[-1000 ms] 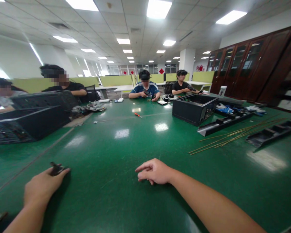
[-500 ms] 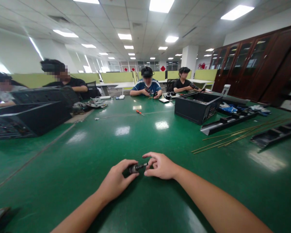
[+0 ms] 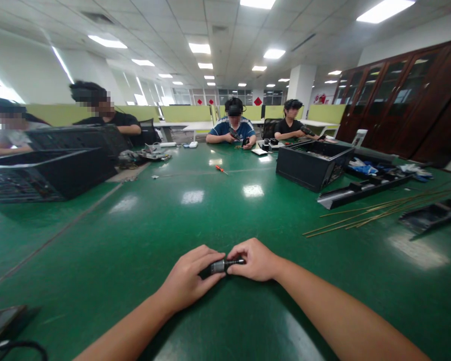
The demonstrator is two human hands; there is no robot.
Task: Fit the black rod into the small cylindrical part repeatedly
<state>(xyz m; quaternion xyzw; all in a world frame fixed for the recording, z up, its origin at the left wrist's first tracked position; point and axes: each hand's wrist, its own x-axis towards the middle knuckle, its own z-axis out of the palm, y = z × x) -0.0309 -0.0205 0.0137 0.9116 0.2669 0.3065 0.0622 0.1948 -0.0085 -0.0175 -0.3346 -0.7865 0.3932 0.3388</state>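
Observation:
Low in the middle of the view, just over the green table [image 3: 165, 235], both hands meet at a small dark cylindrical tool [image 3: 218, 266]. It has a grey metal collar and a thin ribbed shaft pointing right. My left hand [image 3: 186, 278] holds the thicker dark end between thumb and fingers; that end is partly covered by the hand. The fingers and thumb of my right hand [image 3: 258, 261] close around the ribbed shaft, and its pale tip shows between them. The tool lies nearly level.
An orange screwdriver [image 3: 221, 169] lies farther out. Black computer cases stand left [image 3: 86, 175] and right [image 3: 296, 169]. Thin brass rods [image 3: 346, 220] and black metal rails [image 3: 355, 192] are at right. A dark flat object [image 3: 2, 323] sits at lower left. Several people work around the table.
My right fingers have moved from loosely spread beside the tip to closed around the shaft. The tool and left hand have shifted slightly right, exposing the grey collar.

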